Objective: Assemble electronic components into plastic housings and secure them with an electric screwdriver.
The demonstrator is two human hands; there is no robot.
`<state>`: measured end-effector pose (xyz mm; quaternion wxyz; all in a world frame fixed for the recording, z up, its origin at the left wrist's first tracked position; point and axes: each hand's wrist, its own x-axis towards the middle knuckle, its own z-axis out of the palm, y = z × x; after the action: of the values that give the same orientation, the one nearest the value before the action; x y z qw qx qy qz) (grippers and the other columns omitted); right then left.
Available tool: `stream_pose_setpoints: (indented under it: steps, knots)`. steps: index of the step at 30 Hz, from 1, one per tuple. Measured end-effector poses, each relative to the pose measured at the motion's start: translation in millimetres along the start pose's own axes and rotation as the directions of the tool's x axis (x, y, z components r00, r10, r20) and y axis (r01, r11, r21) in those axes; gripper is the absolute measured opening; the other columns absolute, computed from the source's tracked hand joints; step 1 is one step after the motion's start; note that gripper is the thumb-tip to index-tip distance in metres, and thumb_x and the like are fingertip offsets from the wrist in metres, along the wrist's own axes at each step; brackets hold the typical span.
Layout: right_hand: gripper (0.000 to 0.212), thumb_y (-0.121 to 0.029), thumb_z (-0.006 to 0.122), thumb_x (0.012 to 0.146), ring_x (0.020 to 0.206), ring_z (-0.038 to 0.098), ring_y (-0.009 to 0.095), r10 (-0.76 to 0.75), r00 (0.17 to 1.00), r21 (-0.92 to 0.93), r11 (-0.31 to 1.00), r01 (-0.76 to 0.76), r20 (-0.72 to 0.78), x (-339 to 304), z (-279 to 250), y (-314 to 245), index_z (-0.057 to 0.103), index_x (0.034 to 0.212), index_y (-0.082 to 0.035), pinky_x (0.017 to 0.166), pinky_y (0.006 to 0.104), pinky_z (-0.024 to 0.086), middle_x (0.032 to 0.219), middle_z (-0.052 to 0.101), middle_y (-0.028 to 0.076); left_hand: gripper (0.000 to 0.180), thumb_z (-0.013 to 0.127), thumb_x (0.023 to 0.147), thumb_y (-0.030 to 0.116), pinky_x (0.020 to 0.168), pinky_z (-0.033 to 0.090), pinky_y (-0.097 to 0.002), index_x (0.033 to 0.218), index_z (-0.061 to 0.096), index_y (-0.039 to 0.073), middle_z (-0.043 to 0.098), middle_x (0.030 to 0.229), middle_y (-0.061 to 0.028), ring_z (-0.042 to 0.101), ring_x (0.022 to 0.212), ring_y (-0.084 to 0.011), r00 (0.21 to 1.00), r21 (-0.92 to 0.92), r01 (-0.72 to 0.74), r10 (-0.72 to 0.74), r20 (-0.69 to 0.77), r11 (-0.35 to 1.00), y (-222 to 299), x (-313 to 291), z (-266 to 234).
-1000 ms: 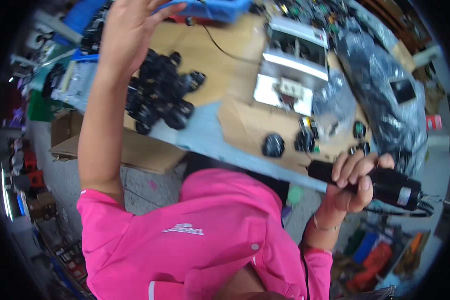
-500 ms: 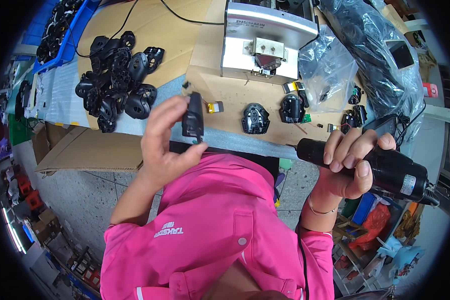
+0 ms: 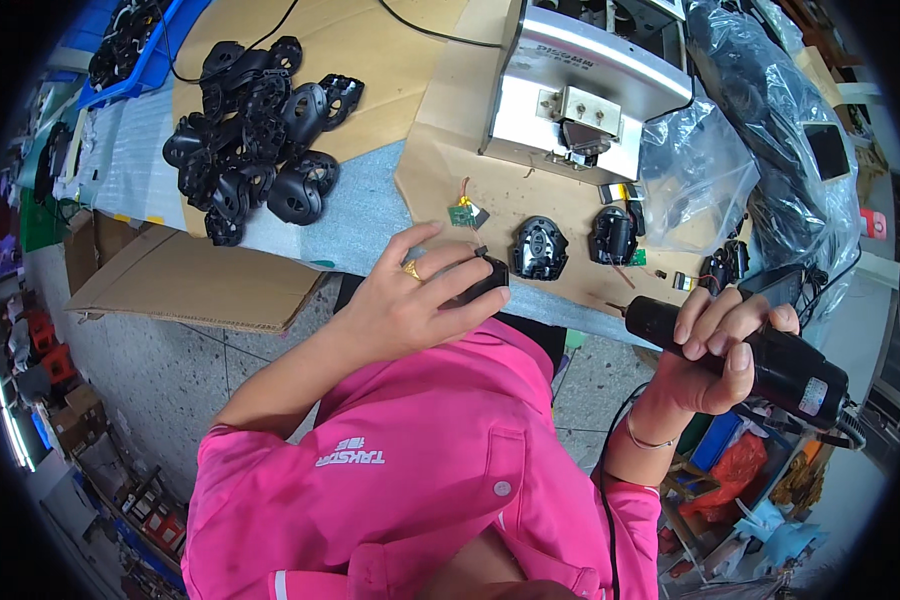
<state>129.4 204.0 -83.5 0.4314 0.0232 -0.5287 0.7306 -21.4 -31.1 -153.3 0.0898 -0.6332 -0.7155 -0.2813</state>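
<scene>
My left hand [image 3: 405,300] is closed around a small black plastic housing [image 3: 485,284] at the table's front edge; the fingers hide much of the part. Just beyond it lies a small green circuit board [image 3: 462,214] with thin wires. In my right hand [image 3: 715,345] is a black electric screwdriver [image 3: 795,378], its bit pointing left over the table's edge. Two black shell halves rest on the cardboard between my hands: an open one [image 3: 540,249] and another with a cylinder-like part inside [image 3: 613,236].
At the left lies a pile of black plastic shells [image 3: 255,140], with a blue crate [image 3: 185,25] behind. A silver metal machine [image 3: 560,110] stands at the back. Clear plastic bags [image 3: 700,180] and wired components [image 3: 725,262] lie at the right. Below the left edge is a cardboard flap [image 3: 200,285].
My left hand has moved right and turned over with the housing, lowering it toward the table edge. The screwdriver has shifted slightly right and down in the picture as the whole view moved.
</scene>
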Motion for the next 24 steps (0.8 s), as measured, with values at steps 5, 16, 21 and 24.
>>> stream_pose_setpoints:
  steps: [5,16,21,24]
  knots:
    - [0.044,-0.006,0.059,0.086,0.053,0.047,0.016,-0.014,1.000,-0.034,0.999,0.013,-0.026,-1.0,2.5,5.2,0.042,0.127,-0.006,0.050,0.0312,0.045,0.066,0.047,0.004,0.040,0.075,0.074,0.022,0.100,0.042,-0.0472,0.113,0.066,0.025,0.060,0.115,-0.0001,0.057,0.109,-0.0205,0.999,-0.016,-0.028,0.029,0.039,0.999,-0.3,-7.6,8.1]
    - [0.042,-0.009,0.060,0.089,0.055,0.049,0.016,-0.104,0.994,-0.148,0.984,0.099,-0.027,3.0,-4.1,9.6,0.041,0.127,-0.006,0.049,0.0344,0.048,0.071,0.049,0.007,0.047,0.079,0.072,0.029,0.100,0.040,-0.0468,0.116,0.065,0.020,0.059,0.123,-0.0023,0.055,0.114,-0.0219,1.000,-0.122,0.018,-0.016,0.017,0.992,1.9,-3.5,6.9]
    - [0.048,-0.016,0.061,0.090,0.057,0.052,0.018,-0.144,0.989,-0.223,0.966,0.132,-0.038,9.0,-19.3,2.4,0.040,0.131,-0.006,0.052,0.0357,0.049,0.075,0.053,0.008,0.051,0.080,0.072,0.028,0.100,0.039,-0.0461,0.118,0.062,0.017,0.058,0.124,-0.0062,0.055,0.113,-0.0239,0.992,-0.150,0.089,-0.102,-0.079,0.985,-3.8,-0.5,6.4]
    - [0.058,-0.026,0.066,0.087,0.064,0.058,0.021,-0.150,0.988,-0.265,0.955,0.133,-0.047,11.6,-24.8,-1.9,0.039,0.134,-0.005,0.063,0.0391,0.053,0.081,0.057,0.010,0.051,0.080,0.071,0.023,0.095,0.041,-0.0438,0.118,0.062,0.012,0.059,0.122,-0.0078,0.056,0.108,-0.0258,0.984,-0.157,0.125,-0.142,-0.106,0.980,-10.3,7.8,5.4]
